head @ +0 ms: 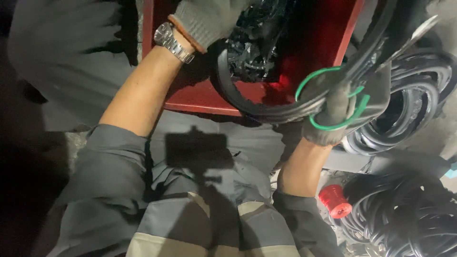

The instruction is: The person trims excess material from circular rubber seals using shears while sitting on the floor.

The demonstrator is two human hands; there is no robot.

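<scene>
Gloved right hand (335, 112) grips black cable loop (266, 107).

Dim grey concrete floor (62, 52) under harsh light, with deep shadows.

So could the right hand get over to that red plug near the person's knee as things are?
Probably not straight away. The right hand is closed around a loop of black cable and a green tie. The red plug lies below it, uncovered, so the path looks free once the hand lets go.
</scene>
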